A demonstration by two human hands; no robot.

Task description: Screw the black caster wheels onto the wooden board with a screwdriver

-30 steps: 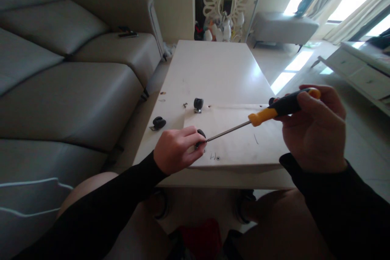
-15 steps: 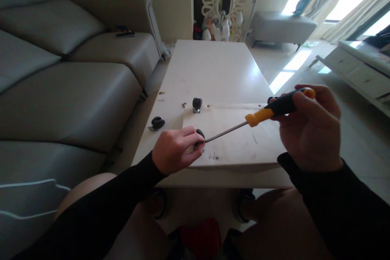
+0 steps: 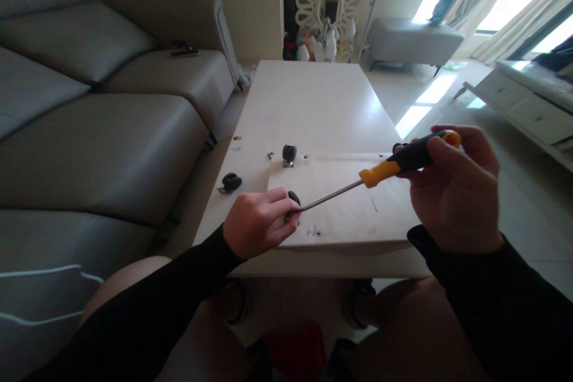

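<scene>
My right hand [image 3: 456, 191] grips a screwdriver [image 3: 414, 154] by its black and yellow handle. The metal shank slants down leftward, with its tip at the fingertips of my left hand [image 3: 264, 218]. Thumb and fingers of that hand are closed around a black caster wheel [image 3: 293, 197], largely hidden by them, on the near part of the white board. Whether a screw sits at the tip is too small to tell. Another caster [image 3: 289, 154] stands upright farther back, and a third caster [image 3: 231, 181] lies on its side to the left.
Small screws [image 3: 270, 156] lie on the white tabletop [image 3: 313, 101] beside the upright caster. Holes and pencil marks show in the raised board [image 3: 344, 191]. A grey sofa [image 3: 111, 149] runs along the left, and a white drawer cabinet [image 3: 532, 101] stands at right.
</scene>
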